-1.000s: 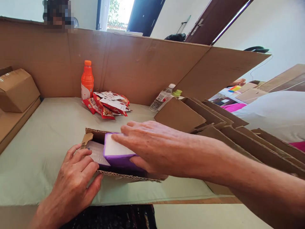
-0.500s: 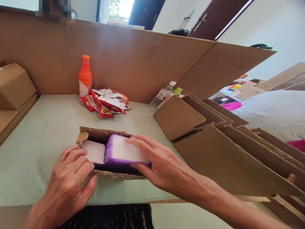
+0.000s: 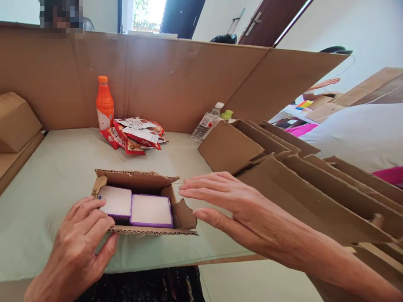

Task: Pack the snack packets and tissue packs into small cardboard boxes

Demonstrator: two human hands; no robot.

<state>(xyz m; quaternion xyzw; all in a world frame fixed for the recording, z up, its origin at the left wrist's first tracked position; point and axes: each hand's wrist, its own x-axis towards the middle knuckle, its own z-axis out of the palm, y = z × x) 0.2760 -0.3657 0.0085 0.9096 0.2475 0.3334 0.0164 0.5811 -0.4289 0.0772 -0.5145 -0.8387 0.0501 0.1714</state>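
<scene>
An open cardboard box (image 3: 137, 178) stands near the front of the table. Inside it, two white paper tissue packs with purple wrapping lie side by side: the left pack (image 3: 116, 200) and the right pack (image 3: 151, 209). My left hand (image 3: 85, 239) grips the box's near wall at the left, thumb outside and fingers over the edge by the left pack. Just right of the box, my right hand (image 3: 226, 205) hovers with its fingers stretched out and nothing in it. A torn flap (image 3: 185, 216) stands up at the box's right end.
Behind the box are an orange bottle (image 3: 105, 102), a heap of red snack packets (image 3: 135, 134) and a clear water bottle (image 3: 208, 121). Several folded cardboard boxes (image 3: 270, 188) lean at the right. A tall cardboard panel (image 3: 157, 79) closes the back; another person's arm (image 3: 325, 83) shows beyond it.
My right hand has let go of the right tissue pack and drawn off to the right. That pack now sits lower, level with the left one. My left hand stays on the box.
</scene>
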